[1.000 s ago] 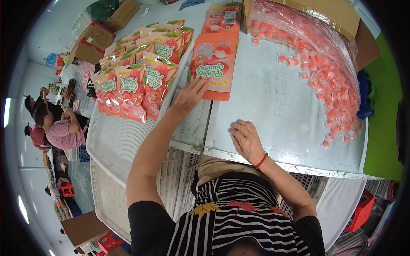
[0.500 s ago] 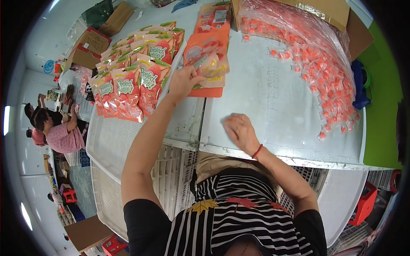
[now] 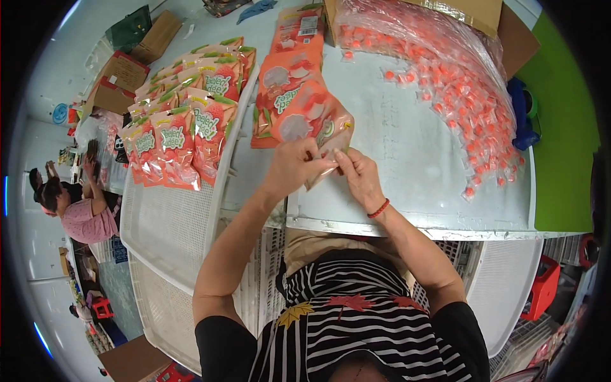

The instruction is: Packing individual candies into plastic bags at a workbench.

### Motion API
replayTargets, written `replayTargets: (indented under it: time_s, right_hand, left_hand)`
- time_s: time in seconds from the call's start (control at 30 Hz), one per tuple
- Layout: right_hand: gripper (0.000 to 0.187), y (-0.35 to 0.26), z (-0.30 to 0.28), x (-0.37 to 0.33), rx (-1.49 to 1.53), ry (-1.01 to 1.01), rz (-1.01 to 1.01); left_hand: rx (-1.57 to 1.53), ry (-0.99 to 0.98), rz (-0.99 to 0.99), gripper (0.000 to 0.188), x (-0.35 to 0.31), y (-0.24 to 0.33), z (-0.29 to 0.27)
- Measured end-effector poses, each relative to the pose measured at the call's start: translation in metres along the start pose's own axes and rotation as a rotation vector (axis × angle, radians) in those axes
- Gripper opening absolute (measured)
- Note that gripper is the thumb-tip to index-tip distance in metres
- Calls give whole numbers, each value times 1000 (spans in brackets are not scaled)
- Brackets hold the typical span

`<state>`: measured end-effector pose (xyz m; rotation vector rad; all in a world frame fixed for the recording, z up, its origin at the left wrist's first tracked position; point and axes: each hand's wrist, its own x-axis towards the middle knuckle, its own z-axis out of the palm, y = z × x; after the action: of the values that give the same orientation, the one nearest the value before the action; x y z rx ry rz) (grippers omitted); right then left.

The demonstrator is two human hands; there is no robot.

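A flat orange-pink candy pouch [image 3: 312,114] is held up over the table's front edge, tilted, its end toward me. My left hand [image 3: 294,167] grips it at the near left side, fingers closed. On the right, my right hand [image 3: 360,178] pinches the same end between thumb and fingers, a red cord round the wrist. Whether the pouch's mouth is parted I cannot tell. Just beyond lies a stack of flat pouches [image 3: 270,102] of the same kind, partly covered by the held one.
Filled pouches [image 3: 172,140] stand in rows in a white mesh tray [image 3: 167,213] at the left. Wrapped red candies [image 3: 468,121] spill from a plastic-lined cardboard box [image 3: 480,14] at the far right. A blue tape dispenser [image 3: 523,121] sits beside them. Co-workers [image 3: 86,213] are at the far left.
My left hand has lifted a pouch off the stack and brought it nearer and to the right. My right hand has risen from the table and now pinches the pouch's end.
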<state>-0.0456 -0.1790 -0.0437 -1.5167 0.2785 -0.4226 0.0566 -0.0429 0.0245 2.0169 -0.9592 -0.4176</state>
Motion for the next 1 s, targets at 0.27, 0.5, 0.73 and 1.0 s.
replayTargets:
  time_s: [0.27, 0.5, 0.73, 1.0]
  right_hand:
    - [14, -6, -18, -13, -475, 190, -95]
    - [11, 1, -39, -31, -819, 91, -308]
    - [20, -15, -95, -33, 842, -317, 536]
    - [29, 39, -96, -56, 1338, -413, 278]
  left_hand:
    - [677, 242, 189, 21, -8, 23, 41]
    - [698, 238, 313, 37, -6, 30, 81]
    - [697, 266, 484, 39, -19, 48, 115]
    - [565, 58, 444, 40, -32, 69, 156]
